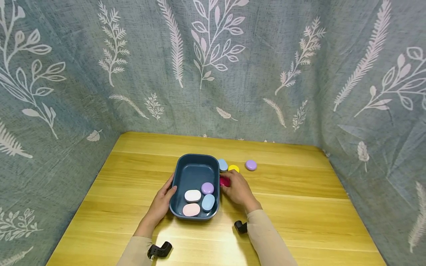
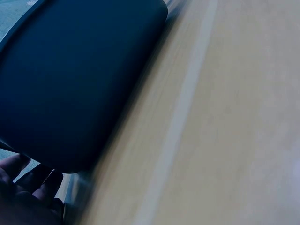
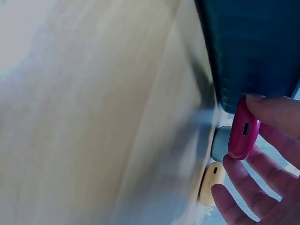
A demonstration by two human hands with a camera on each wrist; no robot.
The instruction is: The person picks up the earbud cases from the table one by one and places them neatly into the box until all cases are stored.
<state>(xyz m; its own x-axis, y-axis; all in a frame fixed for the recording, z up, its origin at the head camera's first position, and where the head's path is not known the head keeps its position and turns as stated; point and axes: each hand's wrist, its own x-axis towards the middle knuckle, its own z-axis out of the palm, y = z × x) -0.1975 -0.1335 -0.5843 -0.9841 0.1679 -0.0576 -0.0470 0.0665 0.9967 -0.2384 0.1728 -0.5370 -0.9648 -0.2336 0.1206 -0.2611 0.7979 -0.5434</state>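
Observation:
My left hand (image 1: pixel 161 203) grips the left wall of a dark blue tray (image 1: pixel 196 218), thumb over the rim; in the left wrist view, its fingers (image 2: pixel 49 187) meet the tray's outer side. Inside the tray's near half lie a white earbud case (image 1: pixel 192 196), a pink one (image 1: pixel 191 210), a purple one (image 1: pixel 207 188) and a light blue one (image 1: pixel 208 202). Just outside the right wall, my right hand (image 1: pixel 239 189) pinches a magenta earbud case (image 3: pixel 244 130) between thumb and fingers. A charging port shows on this case.
Behind the right hand, a second light blue case (image 1: pixel 222 165) and a yellow case (image 1: pixel 234 169) sit beside the tray. Another purple case (image 1: pixel 251 165) lies farther right on the wooden table (image 1: pixel 299 207). A leaf-patterned curtain (image 1: pixel 229 99) hangs along the table's back and sides.

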